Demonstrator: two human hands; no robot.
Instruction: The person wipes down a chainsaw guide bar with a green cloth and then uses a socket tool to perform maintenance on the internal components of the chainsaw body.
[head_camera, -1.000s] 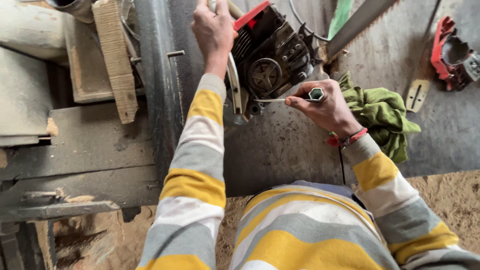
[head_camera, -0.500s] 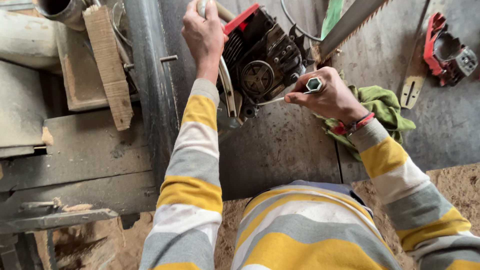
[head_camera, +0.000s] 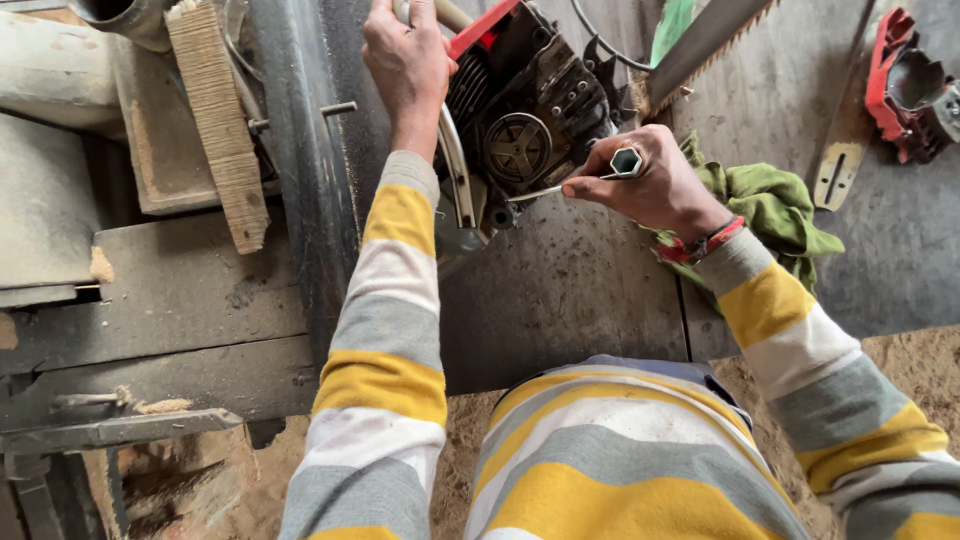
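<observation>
A dismantled chainsaw engine (head_camera: 535, 110), black with a red top part, lies on the dark metal bench (head_camera: 570, 290). My left hand (head_camera: 405, 60) grips the engine's handle bar at its top left. My right hand (head_camera: 650, 180) is shut on a metal socket wrench (head_camera: 625, 162), whose thin flat end points left against the engine's round clutch side. Both arms wear sleeves striped grey, white and yellow.
A green rag (head_camera: 775, 215) lies under my right wrist. A saw bar (head_camera: 715, 40) with teeth sticks out at the top right. A red chainsaw cover (head_camera: 905, 85) and a guide bar piece (head_camera: 840, 160) lie far right. Wood blocks (head_camera: 215, 120) and sawdust sit left.
The view has shifted slightly. My right hand with the wrench has moved a little up and toward the engine. My left hand keeps its hold on the handle.
</observation>
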